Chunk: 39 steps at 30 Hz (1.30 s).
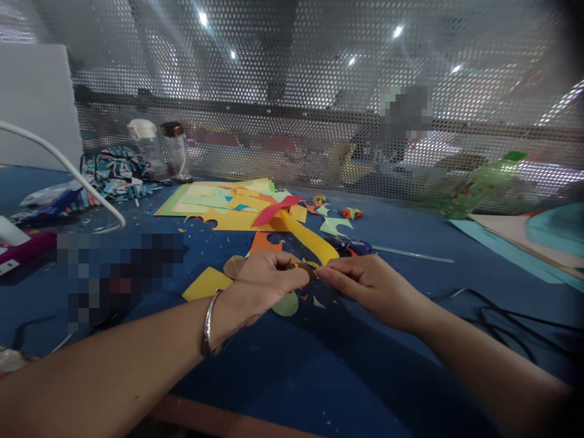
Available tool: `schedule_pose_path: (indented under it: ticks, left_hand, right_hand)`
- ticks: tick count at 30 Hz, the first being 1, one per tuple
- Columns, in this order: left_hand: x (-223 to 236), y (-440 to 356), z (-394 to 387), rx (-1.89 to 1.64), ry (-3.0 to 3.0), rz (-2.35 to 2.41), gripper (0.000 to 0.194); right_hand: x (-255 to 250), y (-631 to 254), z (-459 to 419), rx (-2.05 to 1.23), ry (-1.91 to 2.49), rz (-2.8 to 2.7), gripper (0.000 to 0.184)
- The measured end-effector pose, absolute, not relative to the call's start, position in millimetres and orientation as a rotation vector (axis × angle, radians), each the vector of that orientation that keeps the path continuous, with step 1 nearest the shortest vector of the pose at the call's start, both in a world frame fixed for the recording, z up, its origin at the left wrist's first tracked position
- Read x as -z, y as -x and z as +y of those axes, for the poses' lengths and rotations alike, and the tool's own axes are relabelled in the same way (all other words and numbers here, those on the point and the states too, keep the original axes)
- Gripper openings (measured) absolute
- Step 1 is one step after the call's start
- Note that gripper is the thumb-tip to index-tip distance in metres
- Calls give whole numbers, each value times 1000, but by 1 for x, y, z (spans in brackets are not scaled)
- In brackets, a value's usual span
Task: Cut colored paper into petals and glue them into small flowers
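In the head view, my left hand (262, 283), with a silver bangle at the wrist, grips a small dark brown piece (311, 271) with a bit of yellow along its top. My right hand (376, 286) is closed in a pinch at that piece's right edge; what lies between its fingertips is too small to make out. Just behind the hands, a curled yellow paper strip (312, 240) reaches down from a red paper piece (276, 210). A light green paper disc (286, 304) lies below my left fingers. A brown disc (234, 266) and a yellow sheet (207, 283) lie beside that hand.
Cut coloured papers (219, 198) are piled behind. A blue glue gun (356, 245) with a clear glue stick (413, 253) lies beyond my right hand. Black cables (493, 313) run at right. Bottles (176, 152) and a green bottle (486, 185) stand by the perforated screen (274, 73).
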<state>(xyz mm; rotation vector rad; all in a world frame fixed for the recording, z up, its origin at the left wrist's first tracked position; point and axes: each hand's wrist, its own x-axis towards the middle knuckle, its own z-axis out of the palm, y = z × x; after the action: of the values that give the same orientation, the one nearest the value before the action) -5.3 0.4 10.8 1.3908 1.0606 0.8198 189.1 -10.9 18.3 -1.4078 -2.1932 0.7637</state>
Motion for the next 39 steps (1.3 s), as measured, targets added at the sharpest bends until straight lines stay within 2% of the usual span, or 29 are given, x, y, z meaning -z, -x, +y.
schedule_pose_path:
  ticks: [12,16,19,23,26,32,39]
  left_hand:
    - [-11,4,1,-809,-1383,1063,13]
    - [-8,3,3,-883,-1319,976,4]
    - [-5,2,4,-933,-1279,895,12]
    - [-4,3,4,-916,-1268,849,7]
    - [-5,3,3,-933,-1167,825,7]
    - [-7,0,-2,-924,-961,709,22]
    - [-7,2,-1,-975,-1234,776,11]
  right_hand:
    - [-16,-190,-9,-756,1443,-2087,55]
    - [-14,-190,-8,-819,1443,-1966,52]
    - [-13,-187,-8,-881,1388,-1944,46]
    - [-14,-183,-12,-910,1320,-1934,36]
    - [-16,-181,-15,-848,1306,-1905,37]
    - [-15,-182,-15,-725,1298,-1883,39]
    - [-14,-185,-14,-646,1271,-2056,49]
